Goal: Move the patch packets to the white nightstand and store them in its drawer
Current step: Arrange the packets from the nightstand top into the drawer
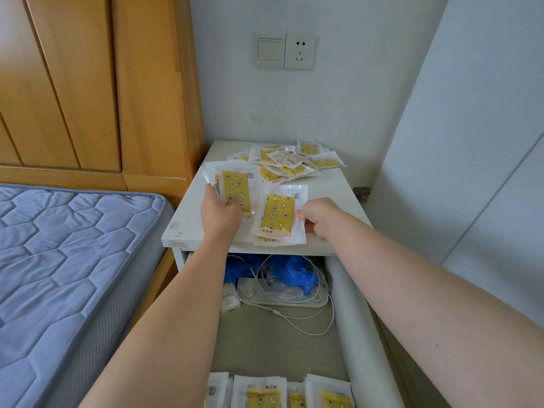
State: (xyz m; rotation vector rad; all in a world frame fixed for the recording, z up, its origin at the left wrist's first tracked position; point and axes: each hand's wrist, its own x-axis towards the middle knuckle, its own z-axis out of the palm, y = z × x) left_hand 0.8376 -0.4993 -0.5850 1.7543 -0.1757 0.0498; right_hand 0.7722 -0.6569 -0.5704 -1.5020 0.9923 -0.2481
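Note:
Several yellow-and-white patch packets (pixel 290 161) lie in a loose heap at the back of the white nightstand (pixel 188 228) top. My left hand (pixel 219 214) grips a small stack of packets (pixel 240 187) above the top's left side. My right hand (pixel 319 216) pinches another stack of packets (pixel 278 216) by its right edge, near the front edge. Below, the drawer (pixel 356 316) is pulled out. A row of packets (pixel 266 391) stands at its front.
The back of the drawer holds a blue plastic bag (pixel 290 269), white cables (pixel 297 316) and a white flat device (pixel 282 294). A bed with a blue quilted mattress (pixel 64 260) and a wooden headboard (pixel 88 83) is at the left. A wall socket (pixel 299 50) is above.

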